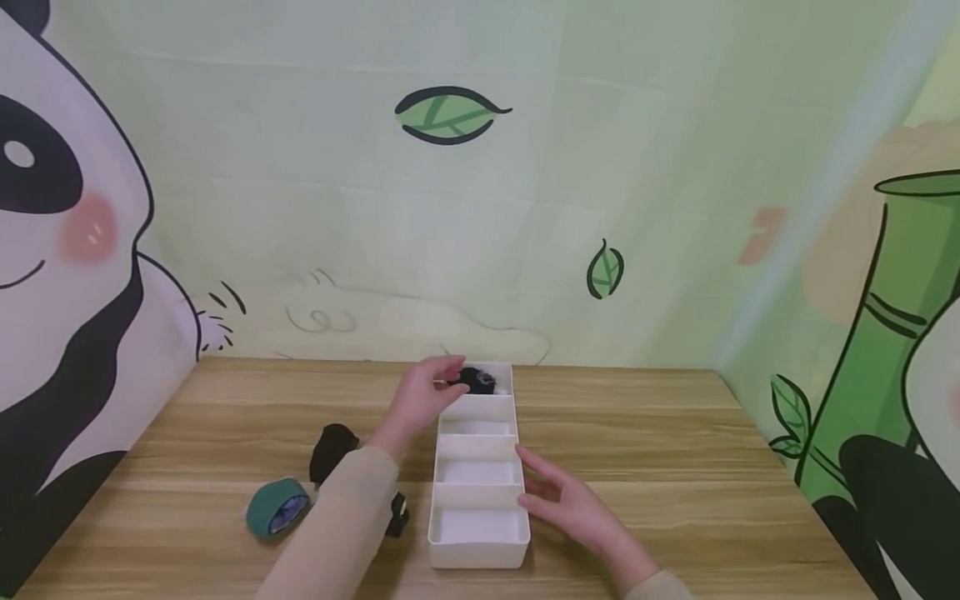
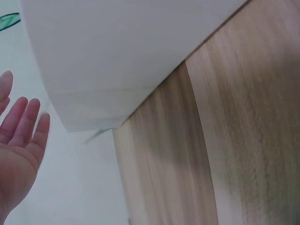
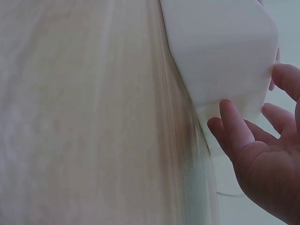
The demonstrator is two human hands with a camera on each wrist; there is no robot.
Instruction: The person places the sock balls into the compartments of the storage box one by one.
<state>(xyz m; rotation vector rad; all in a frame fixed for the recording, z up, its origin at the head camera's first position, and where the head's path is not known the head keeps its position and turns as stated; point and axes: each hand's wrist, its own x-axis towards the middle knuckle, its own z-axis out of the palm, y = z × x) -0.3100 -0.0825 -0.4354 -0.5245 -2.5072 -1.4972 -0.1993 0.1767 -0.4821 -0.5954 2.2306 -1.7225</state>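
Note:
A long white divided box stands on the table, its compartments in a row running away from me. In the farthest one lies a black cloth bundle, which looks like rolled-up socks. My left hand is over the left rim beside this bundle. In the left wrist view its fingers are spread loosely with nothing between them. At the box's right side is my right hand, its fingertips touching the wall near the rim. The right wrist view shows these fingers extended along the white box.
Left of the box lie a teal rolled cloth bundle with a blue patterned inside, a black bundle, and a small dark item partly hidden by the left sleeve. A printed backdrop rises behind the wooden table.

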